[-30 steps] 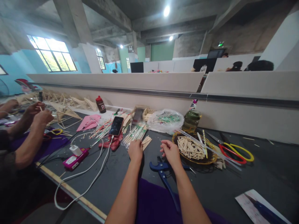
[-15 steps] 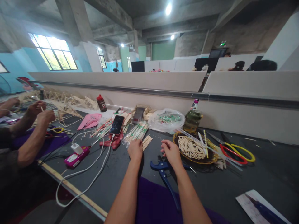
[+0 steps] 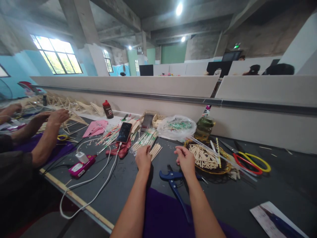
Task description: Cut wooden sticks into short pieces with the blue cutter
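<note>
My left hand (image 3: 143,158) is on the table with its fingers curled, right beside a small bundle of thin wooden sticks (image 3: 156,151). What lies between its fingertips is hidden. My right hand (image 3: 185,160) is raised near the left rim of a yellow wire basket (image 3: 224,170), its fingers bent together; anything in them is too small to make out. Short cut sticks (image 3: 203,156) fill the basket. Under my right wrist lies a blue pipe cutter (image 3: 174,185). Packaged sticks in clear wrap (image 3: 145,138) are just beyond my left hand.
A phone (image 3: 124,132) on a white cable rests left, near a purple power strip (image 3: 81,168). Scissors with red and yellow handles (image 3: 250,163) lie right, below a jar (image 3: 205,127). A plastic bag (image 3: 176,127) sits behind. Another person's hands (image 3: 56,117) work at far left.
My right hand has shifted slightly right and its fingers have drawn closer together. My left hand has barely moved. The other person's hands have moved right.
</note>
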`<move>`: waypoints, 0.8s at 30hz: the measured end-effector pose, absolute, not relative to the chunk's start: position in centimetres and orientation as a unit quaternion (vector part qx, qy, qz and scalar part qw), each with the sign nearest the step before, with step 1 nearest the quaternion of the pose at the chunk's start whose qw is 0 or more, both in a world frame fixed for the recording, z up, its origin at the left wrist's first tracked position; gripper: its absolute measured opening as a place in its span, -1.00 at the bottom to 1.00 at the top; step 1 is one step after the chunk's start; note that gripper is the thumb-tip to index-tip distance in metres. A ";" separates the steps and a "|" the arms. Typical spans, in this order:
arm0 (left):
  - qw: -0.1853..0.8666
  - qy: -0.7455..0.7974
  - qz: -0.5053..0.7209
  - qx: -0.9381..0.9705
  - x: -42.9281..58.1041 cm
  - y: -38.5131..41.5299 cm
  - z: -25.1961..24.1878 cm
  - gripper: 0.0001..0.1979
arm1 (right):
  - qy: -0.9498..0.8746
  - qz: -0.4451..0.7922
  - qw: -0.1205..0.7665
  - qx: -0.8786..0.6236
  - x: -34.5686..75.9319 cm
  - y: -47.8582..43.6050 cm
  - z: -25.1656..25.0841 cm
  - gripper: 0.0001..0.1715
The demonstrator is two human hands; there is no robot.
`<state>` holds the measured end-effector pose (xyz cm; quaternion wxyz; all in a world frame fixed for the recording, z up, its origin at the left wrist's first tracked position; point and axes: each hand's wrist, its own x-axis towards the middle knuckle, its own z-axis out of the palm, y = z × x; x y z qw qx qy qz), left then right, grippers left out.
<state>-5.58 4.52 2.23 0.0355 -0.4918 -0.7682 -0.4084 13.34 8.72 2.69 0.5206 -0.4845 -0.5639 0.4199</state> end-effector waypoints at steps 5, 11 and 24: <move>0.036 -0.755 -0.516 -0.402 -5.7 4.3 3.0 -0.75 | -0.566 0.341 0.554 -0.507 13.8 8.3 3.6 -0.53; 0.054 -0.711 -0.605 -0.353 -5.7 4.3 3.2 -0.65 | -0.518 0.304 0.599 -0.529 14.2 8.3 3.9 -0.49; 0.135 -0.770 -0.525 -0.337 -5.7 3.7 4.1 -0.38 | -0.546 0.125 0.664 -0.495 15.1 8.3 5.3 -0.72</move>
